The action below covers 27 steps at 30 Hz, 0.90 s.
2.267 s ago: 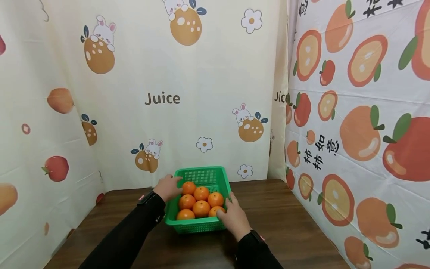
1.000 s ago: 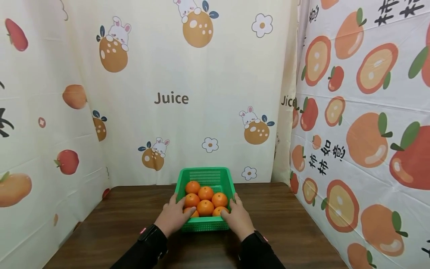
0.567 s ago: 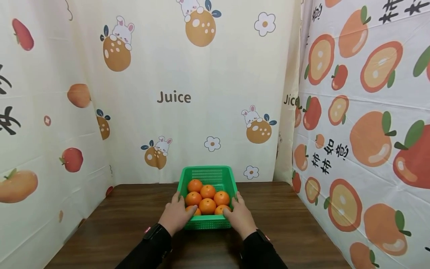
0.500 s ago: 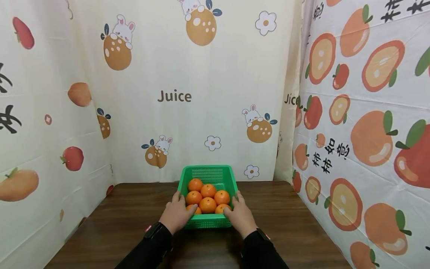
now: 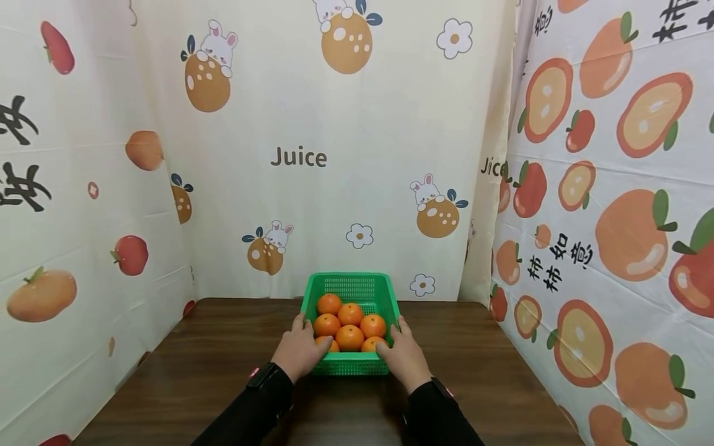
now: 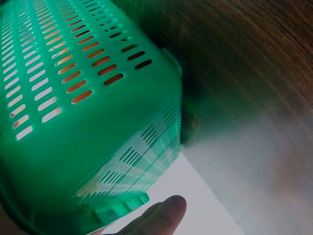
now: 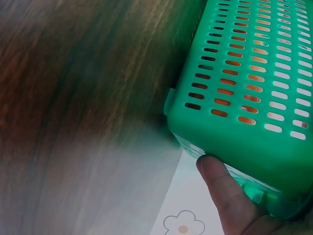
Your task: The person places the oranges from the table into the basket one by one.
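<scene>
A green plastic basket (image 5: 350, 367) with slotted walls stands on the dark wooden table, holding several oranges (image 5: 349, 338) toward its front and left. My left hand (image 5: 300, 352) grips the basket's left rim near the front corner, its thumb over the rim beside an orange. On the opposite side, my right hand (image 5: 406, 360) holds the right rim the same way. The left wrist view shows the basket's slotted side (image 6: 122, 105) and left fingers (image 6: 164, 215) alongside it. In the right wrist view, right fingers (image 7: 225, 196) lie against the basket wall (image 7: 254, 142).
Bare brown tabletop (image 5: 212, 347) extends on both sides of the basket. A cream fruit-print curtain (image 5: 362, 124) hangs right behind the basket, with printed cloths on the left (image 5: 78, 248) and right (image 5: 558, 260).
My left hand has come from the basket's left rear, above the oranges, to its front left rim. The basket has turned slightly and now stands straighter. My right hand stays at the right rim.
</scene>
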Available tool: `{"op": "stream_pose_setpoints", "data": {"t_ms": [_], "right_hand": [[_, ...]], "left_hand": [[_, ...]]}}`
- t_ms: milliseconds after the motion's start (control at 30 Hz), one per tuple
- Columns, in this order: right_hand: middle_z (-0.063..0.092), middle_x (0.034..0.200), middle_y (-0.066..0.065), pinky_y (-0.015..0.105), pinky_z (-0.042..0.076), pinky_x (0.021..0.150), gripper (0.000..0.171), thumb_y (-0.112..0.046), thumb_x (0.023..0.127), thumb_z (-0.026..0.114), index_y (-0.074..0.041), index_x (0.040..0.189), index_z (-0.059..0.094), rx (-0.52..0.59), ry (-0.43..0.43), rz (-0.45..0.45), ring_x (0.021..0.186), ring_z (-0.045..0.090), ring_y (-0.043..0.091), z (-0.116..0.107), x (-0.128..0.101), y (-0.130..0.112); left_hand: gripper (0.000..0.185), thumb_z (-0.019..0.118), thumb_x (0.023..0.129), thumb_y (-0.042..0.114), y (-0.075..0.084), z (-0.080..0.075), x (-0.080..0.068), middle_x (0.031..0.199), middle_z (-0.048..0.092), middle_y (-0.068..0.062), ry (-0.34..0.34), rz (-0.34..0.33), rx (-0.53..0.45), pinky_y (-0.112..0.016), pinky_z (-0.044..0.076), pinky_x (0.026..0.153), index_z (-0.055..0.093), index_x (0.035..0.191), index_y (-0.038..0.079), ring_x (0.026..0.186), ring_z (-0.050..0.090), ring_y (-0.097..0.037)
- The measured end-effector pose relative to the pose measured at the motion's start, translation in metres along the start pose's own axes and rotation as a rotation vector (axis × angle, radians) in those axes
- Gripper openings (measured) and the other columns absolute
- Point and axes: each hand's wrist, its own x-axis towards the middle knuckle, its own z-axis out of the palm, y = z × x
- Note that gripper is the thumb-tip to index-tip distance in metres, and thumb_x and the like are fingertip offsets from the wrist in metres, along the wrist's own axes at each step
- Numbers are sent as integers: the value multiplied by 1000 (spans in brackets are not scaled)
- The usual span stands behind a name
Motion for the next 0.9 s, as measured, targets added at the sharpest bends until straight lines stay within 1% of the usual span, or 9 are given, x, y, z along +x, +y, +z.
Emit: {"op": "stream_pose_setpoints", "data": {"t_ms": [67,300,433,567,700,900], "right_hand": [[21,178,13,63,40,118,70,-34,101,60,4,158,46,1,-4,1,152,43,45,0,0,1],[21,178,14,63,40,119,71,-34,100,59,5,158,45,14,0,-8,152,42,46,-2,0,0],[21,178,14,64,39,119,71,-34,100,59,5,158,45,7,-14,0,153,41,47,0,-2,1],[20,179,14,65,38,120,70,-33,100,60,4,158,46,8,-18,22,153,40,46,1,-4,2],[20,178,14,65,37,120,70,-34,100,59,4,158,47,-4,-14,14,152,41,47,0,-2,1],[17,179,13,64,37,121,70,-34,101,58,4,159,44,-22,-30,16,153,40,46,-2,2,-1]], "left_hand": [[87,52,103,59,1,0,0,172,27,-27,1,-2,3,-63,48,111,47,154,-12,134,54,-53],[87,52,103,59,-1,3,6,173,26,-24,6,-6,-11,-63,48,111,47,154,-11,134,55,-52],[88,52,102,61,-4,7,4,173,27,-23,-3,-16,0,-62,49,111,47,155,-9,134,56,-50],[89,51,102,62,-6,10,2,173,26,-22,-10,-10,-2,-62,49,111,48,155,-9,134,56,-49],[88,50,102,61,-4,7,1,173,27,-22,1,-6,-9,-63,49,110,48,154,-9,132,55,-48],[83,49,103,55,-1,2,4,173,26,-22,-12,-2,25,-62,48,111,47,155,-9,133,54,-48]]}}
